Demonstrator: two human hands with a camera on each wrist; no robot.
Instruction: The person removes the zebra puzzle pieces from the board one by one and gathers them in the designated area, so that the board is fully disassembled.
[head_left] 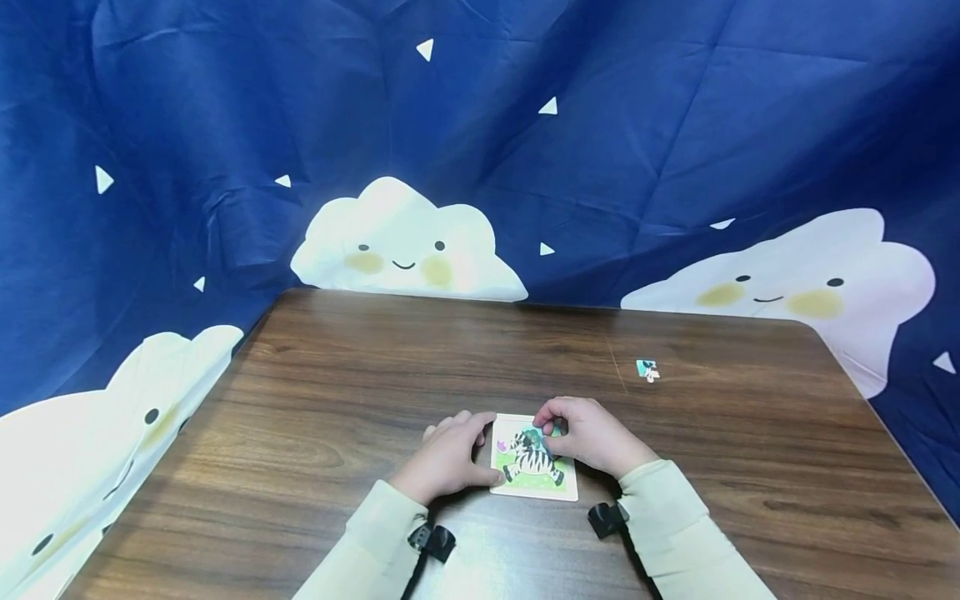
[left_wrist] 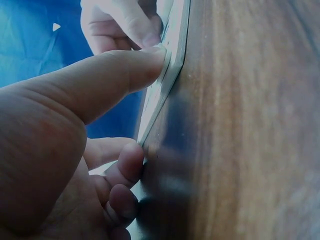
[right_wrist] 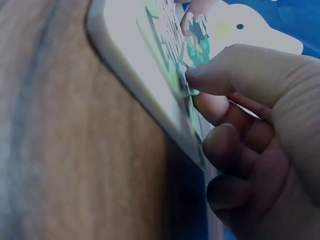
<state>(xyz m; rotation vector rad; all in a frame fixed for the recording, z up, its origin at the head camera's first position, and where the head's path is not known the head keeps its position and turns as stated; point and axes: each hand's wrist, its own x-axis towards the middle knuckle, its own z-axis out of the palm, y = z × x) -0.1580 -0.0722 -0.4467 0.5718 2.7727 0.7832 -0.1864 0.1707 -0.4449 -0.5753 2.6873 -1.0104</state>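
A zebra puzzle board with a pale border lies flat on the table. My left hand spans its left side, thumb on the near-left corner and index finger at the far-left corner; in the left wrist view the thumb of this hand presses the board's rim. Over the upper right of the picture, my right hand pinches a small piece between thumb and index finger. The right wrist view shows a green and dark piece tilted up beside the fingertips of this hand; how it sits is partly hidden.
A loose puzzle piece, light blue with black and white, lies on the brown wooden table beyond my right hand. Blue cloth with white clouds and triangles hangs behind the table and at its left.
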